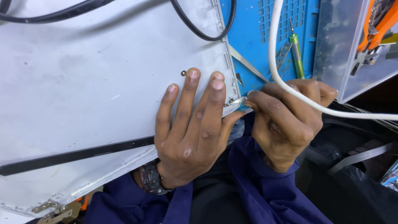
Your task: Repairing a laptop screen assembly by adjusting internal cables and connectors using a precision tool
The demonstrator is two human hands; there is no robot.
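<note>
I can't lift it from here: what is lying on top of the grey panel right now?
On the grey panel lie the left hand, pressed flat, a black cable, a black strip and a small round stud. Whatever is beneath the palm is covered.

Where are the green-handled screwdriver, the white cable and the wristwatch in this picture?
green-handled screwdriver (296, 53): head view, on its green handle.
white cable (273, 49): head view, on the upright stretch above the right hand.
wristwatch (150, 179): head view, on the dark band at the left wrist.
</note>
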